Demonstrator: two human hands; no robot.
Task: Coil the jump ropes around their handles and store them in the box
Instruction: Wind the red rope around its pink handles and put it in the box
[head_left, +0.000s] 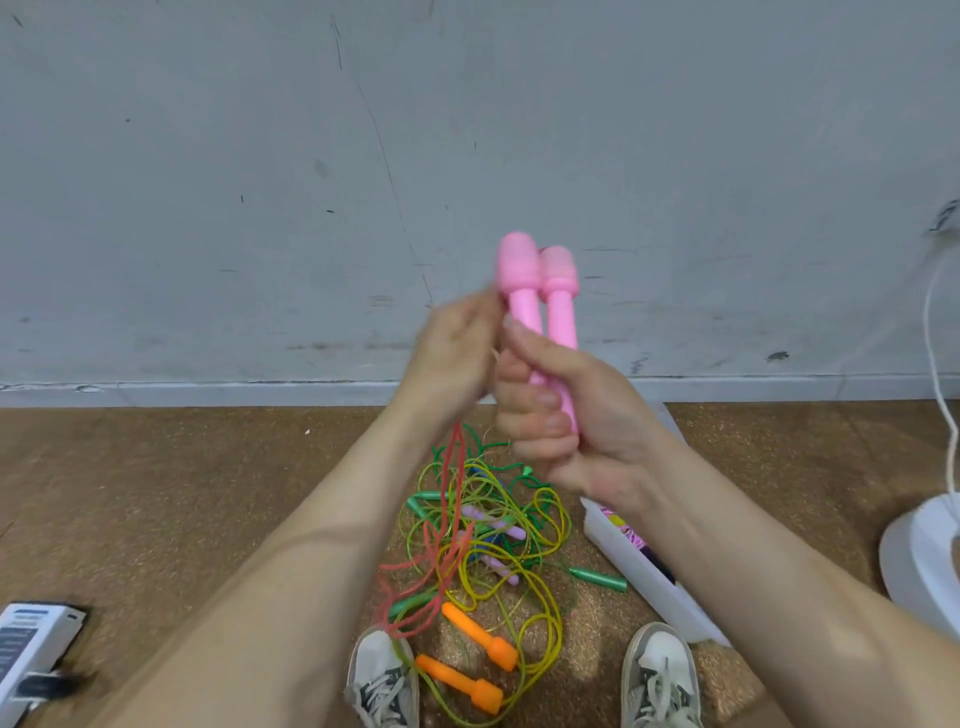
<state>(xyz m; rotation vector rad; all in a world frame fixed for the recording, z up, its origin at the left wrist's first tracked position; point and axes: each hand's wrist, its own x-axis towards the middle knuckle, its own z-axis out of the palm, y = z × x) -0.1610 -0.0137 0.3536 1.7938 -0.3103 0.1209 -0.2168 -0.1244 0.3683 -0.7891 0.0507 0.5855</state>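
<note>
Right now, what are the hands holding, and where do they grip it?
The right hand grips the two pink handles together by their lower shafts. The left hand, blurred, holds the red rope close beside them; the rest hangs down.

Both forearms up, right hand (561, 415) fisted round the pink handles (540, 291), left hand (452, 358) blurry just beside it.

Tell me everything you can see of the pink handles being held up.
The pink handles are two matching, plastic-looking pieces, each a slim shaft topped by a wider rounded cap. They stand side by side, touching, roughly upright, caps up. The right hand grips their lower shafts, hiding the bottom ends. The blurred left hand is beside them, holding a red cord that hangs toward the floor.
</note>
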